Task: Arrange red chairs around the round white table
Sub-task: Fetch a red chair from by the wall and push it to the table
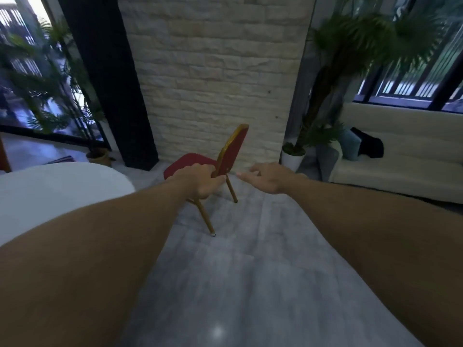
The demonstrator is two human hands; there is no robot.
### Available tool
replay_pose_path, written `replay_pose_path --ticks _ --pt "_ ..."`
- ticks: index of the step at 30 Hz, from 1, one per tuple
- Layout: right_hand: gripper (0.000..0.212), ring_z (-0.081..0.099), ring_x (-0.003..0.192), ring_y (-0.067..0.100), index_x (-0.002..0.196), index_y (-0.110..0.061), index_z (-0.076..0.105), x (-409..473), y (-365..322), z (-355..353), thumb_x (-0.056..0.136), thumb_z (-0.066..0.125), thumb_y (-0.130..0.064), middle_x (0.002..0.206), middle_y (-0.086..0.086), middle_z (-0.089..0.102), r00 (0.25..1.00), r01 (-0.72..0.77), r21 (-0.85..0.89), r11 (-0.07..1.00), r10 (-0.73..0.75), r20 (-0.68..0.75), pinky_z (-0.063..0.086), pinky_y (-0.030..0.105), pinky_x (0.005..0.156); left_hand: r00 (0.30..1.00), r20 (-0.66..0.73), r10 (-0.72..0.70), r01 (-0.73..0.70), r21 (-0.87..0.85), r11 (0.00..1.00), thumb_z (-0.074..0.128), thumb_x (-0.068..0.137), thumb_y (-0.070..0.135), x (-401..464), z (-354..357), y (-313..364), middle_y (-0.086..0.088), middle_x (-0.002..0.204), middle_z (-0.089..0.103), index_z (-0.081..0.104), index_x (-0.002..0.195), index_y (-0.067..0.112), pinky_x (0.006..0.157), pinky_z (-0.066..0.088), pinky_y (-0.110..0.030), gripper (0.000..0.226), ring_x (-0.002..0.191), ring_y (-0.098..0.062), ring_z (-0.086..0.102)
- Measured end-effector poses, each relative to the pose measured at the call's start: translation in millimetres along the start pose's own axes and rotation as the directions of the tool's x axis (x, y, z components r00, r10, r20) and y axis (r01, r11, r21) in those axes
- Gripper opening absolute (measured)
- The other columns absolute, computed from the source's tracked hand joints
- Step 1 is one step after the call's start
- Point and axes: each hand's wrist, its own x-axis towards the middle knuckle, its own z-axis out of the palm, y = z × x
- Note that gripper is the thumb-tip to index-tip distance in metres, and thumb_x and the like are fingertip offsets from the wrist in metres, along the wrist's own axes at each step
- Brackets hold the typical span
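Note:
A red chair [231, 149] with a gold frame stands on the grey floor in front of a pale stone pillar, its seat facing left. My left hand [200, 180] grips the lower edge of the chair's backrest where it meets the seat. My right hand [271, 177] hovers just right of the chair with fingers spread, holding nothing. The round white table [57, 194] lies at the left, its edge a short way from the chair's seat.
A stone pillar [213, 71] rises behind the chair. A white sofa [400, 156] with cushions and dark cloth sits at the right. Potted plants [295, 151] stand beside the pillar on the right and at the window on the left [100, 156]. Open grey floor [238, 271] stretches toward me.

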Motion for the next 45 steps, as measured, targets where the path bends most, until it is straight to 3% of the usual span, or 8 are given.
replay_pose_path --ticks 5,14,26,28,33,37,42,45 --pt "0.114 0.046 0.143 0.033 0.159 -0.021 0.042 50 42 -17 0.080 0.024 -0.100 0.162 0.009 0.046 1.000 0.004 0.021 1.000 -0.004 0.016 0.039 0.043 0.104 1.000 0.002 -0.012 0.012 0.005 1.000 0.024 0.081 0.083 59 -3 24 -0.009 0.150 0.052 0.043 0.150 0.024 0.106 0.044 -0.048 0.092 0.131 -0.032 0.051" --pt "0.122 0.048 0.142 0.032 0.159 -0.022 0.042 168 91 -50 0.072 0.023 -0.105 0.161 0.011 0.048 1.000 -0.007 0.001 1.000 0.007 0.005 0.041 0.046 0.111 0.999 -0.036 0.026 -0.027 -0.028 0.999 0.023 0.079 0.084 186 -21 41 -0.006 0.147 0.055 0.046 0.149 0.029 0.105 0.045 -0.050 0.091 0.131 -0.031 0.053" --pt "0.111 0.050 0.140 0.032 0.159 -0.025 0.044 320 132 -99 0.078 0.029 -0.100 0.159 0.009 0.051 1.000 0.029 0.014 0.999 -0.029 -0.002 0.042 0.048 0.112 0.999 0.031 0.042 -0.039 -0.098 0.994 0.037 0.092 0.065 325 -48 47 -0.003 0.120 0.069 0.064 0.123 0.028 0.092 0.049 -0.042 0.055 0.108 -0.027 0.063" --pt "0.105 0.050 0.140 0.033 0.159 -0.027 0.043 346 145 -105 0.082 0.029 -0.097 0.159 0.008 0.051 0.998 0.054 0.000 0.999 -0.054 0.018 0.041 0.048 0.112 0.999 0.048 0.007 -0.003 -0.092 0.996 0.038 0.096 0.062 350 -49 50 -0.008 0.130 0.066 0.063 0.128 0.023 0.091 0.046 -0.040 0.057 0.114 -0.029 0.061" --pt "0.105 0.054 0.136 0.033 0.159 -0.025 0.043 412 181 -122 0.084 0.028 -0.097 0.156 0.009 0.054 0.992 0.114 -0.016 0.993 -0.113 0.060 0.044 0.047 0.109 0.986 0.089 -0.143 0.151 -0.091 0.984 0.036 0.094 0.072 413 -52 66 -0.011 0.160 0.041 0.039 0.154 0.018 0.113 0.038 -0.048 0.082 0.141 -0.033 0.043" --pt "0.106 0.053 0.136 0.033 0.156 -0.029 0.048 465 208 -134 0.079 0.028 -0.100 0.154 0.008 0.055 0.978 0.199 -0.020 0.980 -0.197 0.071 0.043 0.043 0.100 0.976 0.066 -0.206 0.212 -0.106 0.972 0.034 0.093 0.073 460 -46 83 -0.011 0.160 0.041 0.035 0.156 0.017 0.112 0.039 -0.044 0.085 0.141 -0.032 0.044" --pt "0.107 0.058 0.127 0.027 0.142 -0.039 0.060 521 226 -142 0.066 0.027 -0.105 0.142 0.002 0.064 0.949 0.294 -0.015 0.956 -0.290 0.121 0.045 0.041 0.095 0.960 0.028 -0.280 0.281 -0.134 0.950 0.036 0.096 0.069 508 -34 102 -0.015 0.147 0.053 0.051 0.143 0.015 0.093 0.040 -0.036 0.074 0.127 -0.034 0.053" --pt "0.105 0.061 0.121 0.026 0.134 -0.036 0.063 556 235 -143 0.063 0.031 -0.106 0.131 -0.001 0.067 0.921 0.351 -0.013 0.936 -0.343 0.183 0.050 0.044 0.100 0.949 0.060 -0.309 0.314 -0.238 0.919 0.041 0.096 0.065 532 -26 105 -0.012 0.145 0.056 0.053 0.143 0.021 0.107 0.044 -0.042 0.065 0.125 -0.031 0.056"
